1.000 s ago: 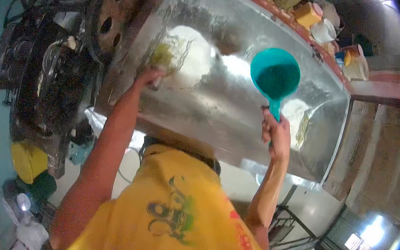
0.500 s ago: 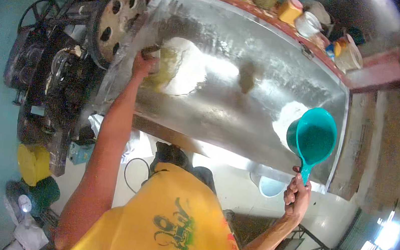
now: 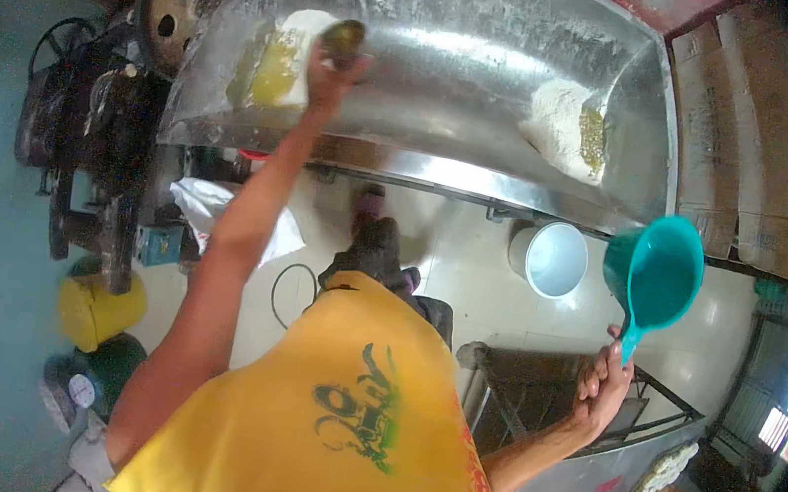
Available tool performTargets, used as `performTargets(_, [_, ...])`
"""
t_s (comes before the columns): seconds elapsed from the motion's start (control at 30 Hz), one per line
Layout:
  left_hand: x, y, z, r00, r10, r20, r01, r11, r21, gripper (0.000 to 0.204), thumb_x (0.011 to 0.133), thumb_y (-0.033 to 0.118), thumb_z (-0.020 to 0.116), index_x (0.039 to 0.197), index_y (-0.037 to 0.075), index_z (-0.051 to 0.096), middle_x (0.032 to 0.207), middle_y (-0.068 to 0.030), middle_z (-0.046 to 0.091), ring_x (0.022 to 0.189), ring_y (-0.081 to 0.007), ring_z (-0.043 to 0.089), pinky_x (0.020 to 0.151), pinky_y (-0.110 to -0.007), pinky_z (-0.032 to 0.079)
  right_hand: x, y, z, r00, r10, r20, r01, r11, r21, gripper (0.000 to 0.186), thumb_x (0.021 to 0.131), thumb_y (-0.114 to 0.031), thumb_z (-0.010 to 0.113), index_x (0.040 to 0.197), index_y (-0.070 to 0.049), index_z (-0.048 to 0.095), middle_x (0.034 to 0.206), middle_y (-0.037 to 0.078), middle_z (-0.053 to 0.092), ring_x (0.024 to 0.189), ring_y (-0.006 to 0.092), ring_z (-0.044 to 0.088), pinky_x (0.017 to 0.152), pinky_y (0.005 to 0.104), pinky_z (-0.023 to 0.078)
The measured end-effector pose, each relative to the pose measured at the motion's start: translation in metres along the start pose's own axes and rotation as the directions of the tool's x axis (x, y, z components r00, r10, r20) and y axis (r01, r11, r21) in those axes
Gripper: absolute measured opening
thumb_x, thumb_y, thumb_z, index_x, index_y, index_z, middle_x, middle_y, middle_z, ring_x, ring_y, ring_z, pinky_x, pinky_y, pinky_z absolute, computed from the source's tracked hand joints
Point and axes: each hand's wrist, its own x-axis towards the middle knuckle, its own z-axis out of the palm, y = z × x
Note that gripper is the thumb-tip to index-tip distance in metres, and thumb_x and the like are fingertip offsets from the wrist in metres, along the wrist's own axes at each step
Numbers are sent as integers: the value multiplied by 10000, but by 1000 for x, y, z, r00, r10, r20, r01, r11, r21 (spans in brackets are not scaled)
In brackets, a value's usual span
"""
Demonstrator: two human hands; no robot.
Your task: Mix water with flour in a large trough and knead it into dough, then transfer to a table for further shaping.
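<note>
My left hand (image 3: pixel 329 81) is closed around a small, dark greenish round container (image 3: pixel 345 38), perhaps a cup or jar, slightly blurred. It is over the right side of the left heap of white powder (image 3: pixel 305 30). Yellow liquid (image 3: pixel 274 74) lies across that heap and on the metal. With my right hand (image 3: pixel 604 385) I grip the handle of a teal dipper (image 3: pixel 661 271), held in front of the table's right end. A second white powder heap (image 3: pixel 557 118), with a yellowish wet patch (image 3: pixel 591 138) on its right, sits on the metal-topped table (image 3: pixel 454 95).
A pale bucket (image 3: pixel 554 262) stands on the floor below the table. A machine with a large wheel (image 3: pixel 179 11) is at the left. Cardboard (image 3: pixel 728 131) lines the right side. A white sack (image 3: pixel 205 206), a yellow container (image 3: pixel 102 307) and a metal-framed unit (image 3: pixel 572 479) are nearby.
My view has shifted, bringing more floor into sight. My left hand has moved rightward with the container, from the left heap's left edge to its right side. The dipper has moved off the right heap.
</note>
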Motion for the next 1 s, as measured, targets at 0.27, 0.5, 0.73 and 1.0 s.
performTargets(0.27, [-113,-12,188,972,74,221,-126,965,231,895,680,295,937,1391,13,473,1210,-128,636,1132,-235,614,1006,-395,497,-5,59,-104,947,64,-316,-84,995,-52,443,1008,-350,634,1327,-55,550,637,-72,358,410,16,261,343,217,200])
performTargets(0.5, [-139,-56,259,948,-32,316,-39,976,216,762,748,207,887,1352,18,462,1242,-135,614,1105,-269,614,986,-401,485,58,142,-136,906,257,-337,-236,966,102,275,985,-316,672,1085,-62,635,604,-79,385,468,35,337,419,225,272])
performTargets(0.73, [-161,-43,286,938,31,346,-201,860,469,790,762,198,894,1380,-12,450,1254,-141,607,1118,-254,608,998,-383,474,163,259,-199,924,319,-212,-299,947,118,350,981,-374,669,1013,-27,654,608,-37,448,457,68,405,419,262,315])
performTargets(1.0, [-174,-38,294,932,-6,363,-204,820,535,701,830,230,849,1370,-28,483,1286,-129,584,1175,-228,549,1047,-366,409,381,430,-258,934,335,-129,-343,938,-48,482,957,-515,649,925,-34,667,613,2,530,437,105,483,386,281,385])
